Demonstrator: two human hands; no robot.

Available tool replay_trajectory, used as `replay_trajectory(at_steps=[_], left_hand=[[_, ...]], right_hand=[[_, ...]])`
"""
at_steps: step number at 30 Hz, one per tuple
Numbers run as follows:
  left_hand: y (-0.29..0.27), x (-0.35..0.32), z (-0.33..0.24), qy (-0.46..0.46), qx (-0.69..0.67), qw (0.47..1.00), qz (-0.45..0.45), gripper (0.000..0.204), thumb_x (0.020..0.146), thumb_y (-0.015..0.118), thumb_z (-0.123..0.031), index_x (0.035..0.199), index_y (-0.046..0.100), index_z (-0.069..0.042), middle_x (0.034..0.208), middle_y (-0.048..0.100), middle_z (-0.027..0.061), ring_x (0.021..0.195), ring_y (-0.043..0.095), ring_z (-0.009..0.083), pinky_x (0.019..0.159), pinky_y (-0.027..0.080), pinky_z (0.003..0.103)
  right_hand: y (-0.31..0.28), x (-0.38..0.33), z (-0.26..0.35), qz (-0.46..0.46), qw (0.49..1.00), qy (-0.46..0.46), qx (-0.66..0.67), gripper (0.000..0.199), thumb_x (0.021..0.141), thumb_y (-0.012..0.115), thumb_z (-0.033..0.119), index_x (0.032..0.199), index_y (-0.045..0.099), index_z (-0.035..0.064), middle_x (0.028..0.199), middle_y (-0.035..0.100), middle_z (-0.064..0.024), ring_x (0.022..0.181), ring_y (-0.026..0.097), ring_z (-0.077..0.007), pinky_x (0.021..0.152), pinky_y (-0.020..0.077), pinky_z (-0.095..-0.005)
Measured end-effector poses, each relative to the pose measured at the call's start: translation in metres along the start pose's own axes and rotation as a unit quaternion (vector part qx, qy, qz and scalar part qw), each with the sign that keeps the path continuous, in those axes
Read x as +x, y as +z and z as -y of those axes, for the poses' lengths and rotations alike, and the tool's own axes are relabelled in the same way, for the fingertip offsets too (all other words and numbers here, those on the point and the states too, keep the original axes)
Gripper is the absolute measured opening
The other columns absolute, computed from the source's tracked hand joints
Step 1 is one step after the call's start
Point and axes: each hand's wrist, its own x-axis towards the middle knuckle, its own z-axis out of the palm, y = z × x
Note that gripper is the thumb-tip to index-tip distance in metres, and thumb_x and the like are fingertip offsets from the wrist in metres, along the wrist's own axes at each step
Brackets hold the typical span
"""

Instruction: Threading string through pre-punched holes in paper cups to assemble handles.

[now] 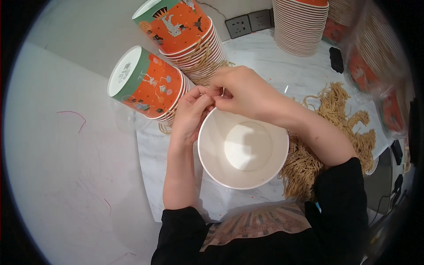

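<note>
One stack of nested orange-and-green paper buckets (pixel 152 84) stands bottom-up at the left, strands of tan cord hanging by its lower edge. Just behind it is a second, taller stack (pixel 181 33), also bottom-up, with more cord along its side. Next comes the left hand (pixel 192 110), its thumb and fingers drawn together at the far left rim of a white-lined bucket (pixel 247 148). This bucket sits mouth up on the marbled table (pixel 152 176), in front of the person. Right beside the left fingertips, the right hand (pixel 232 90) bends over that rim, thumb and fingers pressed together; I cannot tell what, if anything, either hand pinches. Beyond them are dark wall sockets (pixel 249 24), then a third stack (pixel 301 31) of nested buckets. Tan cord bundles (pixel 304 165) lie heaped right of the white-lined bucket, partly under the right forearm. Farther right are a small black object (pixel 336 60) and plastic-wrapped bucket stacks (pixel 375 62).
</note>
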Motion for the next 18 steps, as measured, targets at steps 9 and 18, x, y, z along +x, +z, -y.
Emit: replay_trajectory(at_steps=[9, 18], left_hand=[[-0.015, 0.002, -0.01, -0.051, -0.018, 0.998, 0.041, 0.004, 0.092, 0.061, -0.002, 0.094, 0.062, -0.004, 0.08, 0.066, 0.002, 0.062, 0.057, 0.0039, 0.055, 0.047, 0.016], [-0.015, 0.003, -0.005, -0.035, -0.009, 0.999, 0.041, 0.003, 0.093, 0.062, -0.004, 0.096, 0.063, -0.005, 0.081, 0.067, 0.0014, 0.067, 0.061, 0.005, 0.059, 0.051, 0.017]], right_hand=[[-0.01, 0.003, 0.0, 0.005, 0.999, 0.031, 0.043, 0.016, 0.082, 0.07, 0.011, 0.087, 0.07, -0.0034, 0.083, 0.068, -0.0176, 0.072, 0.068, -0.0292, 0.066, 0.0536, -0.0381], [-0.007, 0.003, 0.002, 0.035, 0.999, 0.022, 0.032, 0.015, 0.082, 0.071, 0.01, 0.087, 0.07, -0.004, 0.083, 0.067, -0.0183, 0.074, 0.068, -0.03, 0.067, 0.0538, -0.0389]])
